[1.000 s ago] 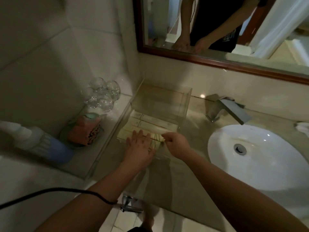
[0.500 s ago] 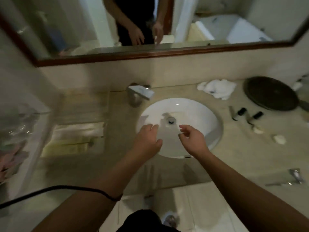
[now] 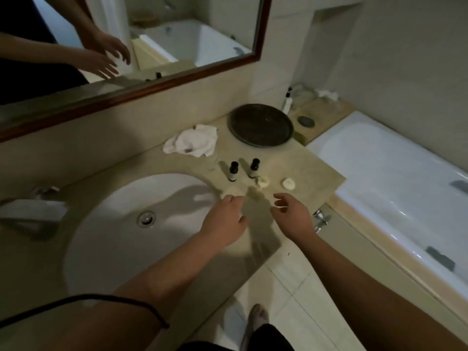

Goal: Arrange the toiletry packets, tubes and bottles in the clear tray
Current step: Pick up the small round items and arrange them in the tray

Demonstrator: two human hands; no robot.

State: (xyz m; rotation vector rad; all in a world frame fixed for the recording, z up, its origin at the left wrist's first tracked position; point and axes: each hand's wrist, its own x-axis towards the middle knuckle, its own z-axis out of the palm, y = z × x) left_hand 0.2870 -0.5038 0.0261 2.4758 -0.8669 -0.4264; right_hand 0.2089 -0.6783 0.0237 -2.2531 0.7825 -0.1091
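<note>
Beige stone counter (image 3: pixel 307 165) on my feed, with a white oval sink (image 3: pixel 109 239) sunk into its left part. The task items are on the right part of the counter. Two small pale bottles with black caps (image 3: pixel 233 171) stand upright, side by side and not touching, between the sink's right rim and the counter's right edge. A pale lumpy packet (image 3: pixel 262 181) sits right at the base of the right-hand bottle (image 3: pixel 254 168). A pale round piece (image 3: pixel 288 184) lies apart, nearer the right edge. Both are too blurred for me to name.

Left hand (image 3: pixel 224 220): palm down, fingers relaxed and roughly straight, holding nothing. It is over the counter's front part, by the sink's right rim, with its fingertips just short of the bottles. I can't tell if it touches the surface.

Right hand (image 3: pixel 291 215): beside the left and apart from it, fingers loosely curved, thumb and index spread. I see nothing gripped. It hovers short of the round piece.

Back of the counter: crumpled white cloth (image 3: pixel 192 143) near the wall, dark round tray (image 3: pixel 260 125) in the back right corner. Wood-framed mirror (image 3: pixel 177 79) above. White bathtub (image 3: pixel 379 188) lies past the right edge. A thin black cord (image 3: pixel 101 297) crosses the left forearm.
</note>
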